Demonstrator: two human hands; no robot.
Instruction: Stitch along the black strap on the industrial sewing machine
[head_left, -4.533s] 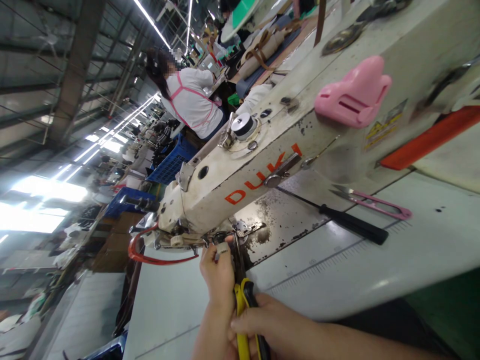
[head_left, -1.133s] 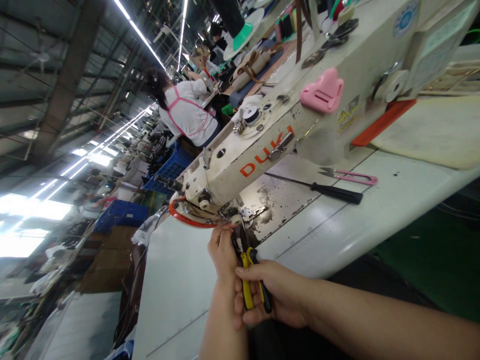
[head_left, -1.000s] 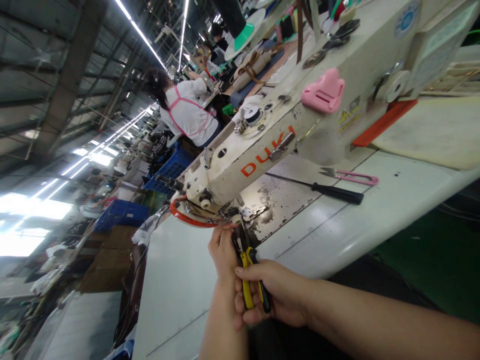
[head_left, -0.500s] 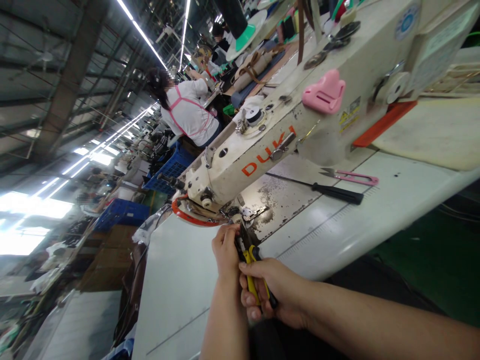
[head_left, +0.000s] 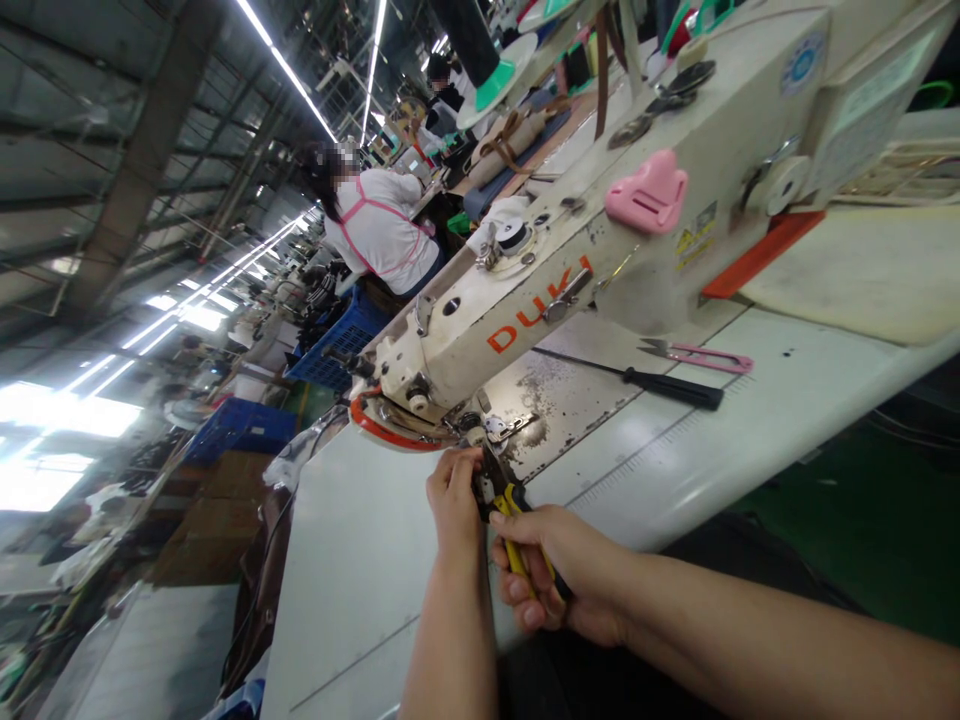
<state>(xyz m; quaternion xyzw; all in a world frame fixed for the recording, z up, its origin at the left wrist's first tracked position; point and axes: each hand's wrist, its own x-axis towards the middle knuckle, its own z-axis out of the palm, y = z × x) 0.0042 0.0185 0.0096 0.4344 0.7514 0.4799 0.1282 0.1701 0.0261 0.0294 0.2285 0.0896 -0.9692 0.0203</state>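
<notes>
Screwdriver (head_left: 675, 388) and snips (head_left: 684, 351) lie right of pliers (head_left: 502, 501).

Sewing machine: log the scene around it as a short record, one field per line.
Machine: white sewing machine, orange lettering
Right grip: closed around yellow-and-black pliers
Left grip: fingertips near the pliers' nose; anything held is hidden
Lying beneath the lettering: screwdriver, pink snips
On machine: pink plastic piece
Background: co-worker, back turned; blue crate

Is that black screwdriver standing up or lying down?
Lying down: the screwdriver's handle is on the white table, its thin shaft over the metal plate.
</notes>
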